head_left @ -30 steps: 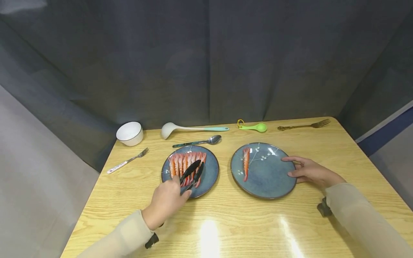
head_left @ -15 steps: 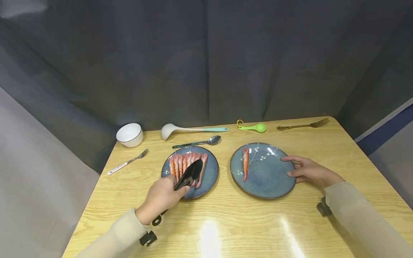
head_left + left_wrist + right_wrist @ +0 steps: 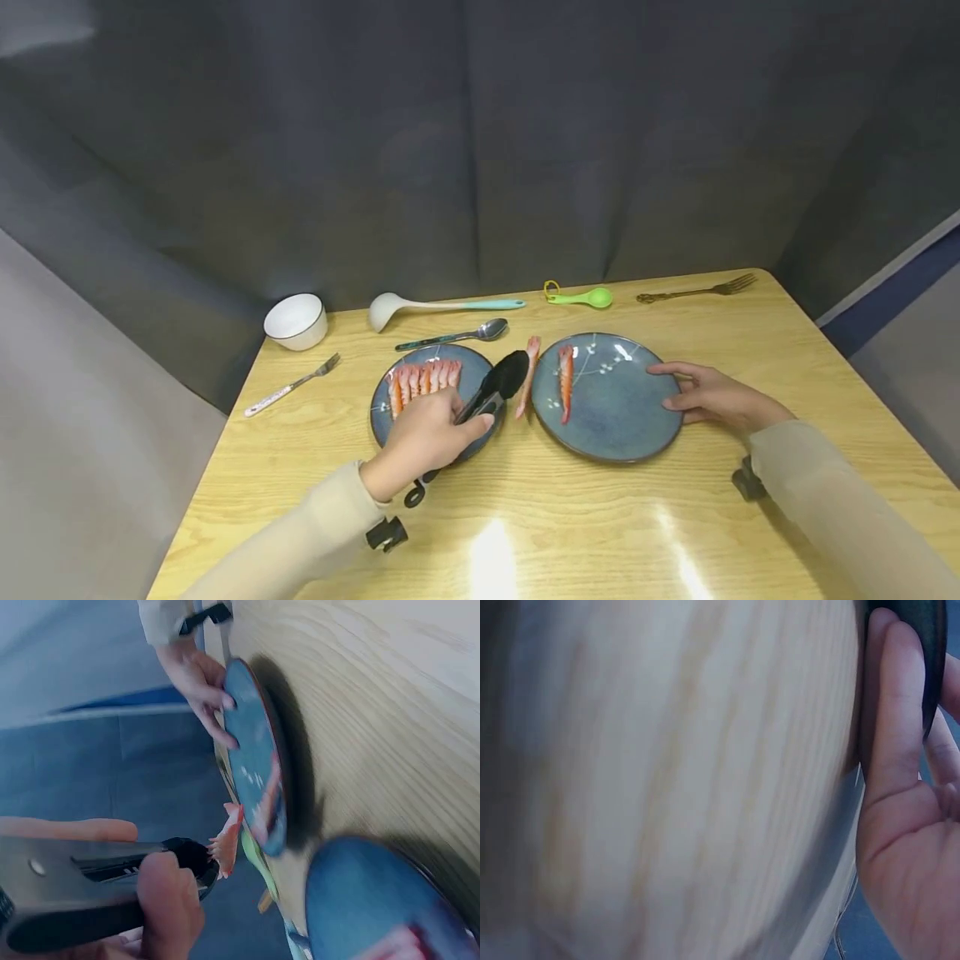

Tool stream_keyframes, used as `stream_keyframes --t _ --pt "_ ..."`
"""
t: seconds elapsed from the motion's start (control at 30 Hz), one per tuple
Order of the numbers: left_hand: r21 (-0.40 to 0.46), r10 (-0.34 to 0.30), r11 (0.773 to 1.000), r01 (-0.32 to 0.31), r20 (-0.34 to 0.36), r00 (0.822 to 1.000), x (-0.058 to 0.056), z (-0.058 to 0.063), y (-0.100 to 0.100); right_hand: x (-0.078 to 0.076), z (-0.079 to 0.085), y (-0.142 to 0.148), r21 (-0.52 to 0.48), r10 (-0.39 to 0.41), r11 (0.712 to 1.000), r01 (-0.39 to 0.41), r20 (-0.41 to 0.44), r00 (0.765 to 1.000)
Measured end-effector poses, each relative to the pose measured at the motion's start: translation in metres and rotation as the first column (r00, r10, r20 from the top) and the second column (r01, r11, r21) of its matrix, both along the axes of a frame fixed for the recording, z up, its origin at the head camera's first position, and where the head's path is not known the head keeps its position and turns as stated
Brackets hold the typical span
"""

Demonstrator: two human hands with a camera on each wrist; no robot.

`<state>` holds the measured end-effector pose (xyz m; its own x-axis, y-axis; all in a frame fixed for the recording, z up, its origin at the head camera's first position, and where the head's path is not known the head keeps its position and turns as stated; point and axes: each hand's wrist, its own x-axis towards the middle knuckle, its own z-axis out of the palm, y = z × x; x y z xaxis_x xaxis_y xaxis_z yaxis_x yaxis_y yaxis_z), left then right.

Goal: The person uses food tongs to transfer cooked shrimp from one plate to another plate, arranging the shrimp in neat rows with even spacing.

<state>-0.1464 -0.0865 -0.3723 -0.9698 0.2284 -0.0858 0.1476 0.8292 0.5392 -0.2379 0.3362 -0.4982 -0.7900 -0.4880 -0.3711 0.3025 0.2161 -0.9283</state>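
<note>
My left hand (image 3: 423, 433) grips black tongs (image 3: 504, 377), and a striped shrimp (image 3: 528, 379) hangs from their tips between two blue plates. In the left wrist view the shrimp (image 3: 228, 840) sits pinched at the tong ends. Beneath the left hand is the left plate (image 3: 472, 365), bearing a row of several shrimp (image 3: 423, 379), partly hidden by the hand. One shrimp (image 3: 566, 385) lies on the left side of the right plate (image 3: 618, 408). My right hand (image 3: 712, 398) holds that plate's right rim, with fingers (image 3: 901, 697) beneath it in the right wrist view.
Behind the plates lie a ladle (image 3: 442, 306), a metal spoon (image 3: 457, 334), a green measuring spoon (image 3: 585, 297) and a bronze-coloured fork (image 3: 697, 289). At left are a white bowl (image 3: 297, 323) and a small fork (image 3: 294, 385). A dark curtain (image 3: 480, 150) hangs behind the table.
The tongs have closed on the rightmost shrimp and lifted it off the left plate. My left hand has carried it rightward, towards the right plate. The right hand stays on its rim.
</note>
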Motion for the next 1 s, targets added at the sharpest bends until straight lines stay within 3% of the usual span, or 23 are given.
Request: stream_keyframes --t 0.17,0.43,0.63,0.83,1.0 --pt "0.044 -0.045 0.998 0.043 0.025 0.999 -0.006 -0.001 0.035 -0.001 0.004 -0.001 0.027 -0.008 1.0 0.008 -0.004 1.0" --pt "0.084 -0.066 0.995 0.056 0.124 0.99 -0.017 -0.035 0.075 0.001 0.003 -0.001 -0.035 -0.008 0.999 0.008 0.014 1.0" --pt "0.094 -0.056 0.995 0.045 0.119 0.991 -0.019 -0.052 0.077 0.002 0.0 -0.002 -0.023 -0.012 1.0 0.013 0.024 1.0" --pt "0.106 -0.043 0.994 0.031 0.112 0.993 -0.02 -0.054 0.071 0.001 0.0 -0.001 -0.009 -0.012 1.0 0.012 0.006 1.0" --pt "0.051 -0.055 0.997 0.051 0.088 0.995 -0.02 -0.054 0.074 0.001 0.0 -0.002 -0.025 -0.021 0.999 0.021 0.014 1.0"
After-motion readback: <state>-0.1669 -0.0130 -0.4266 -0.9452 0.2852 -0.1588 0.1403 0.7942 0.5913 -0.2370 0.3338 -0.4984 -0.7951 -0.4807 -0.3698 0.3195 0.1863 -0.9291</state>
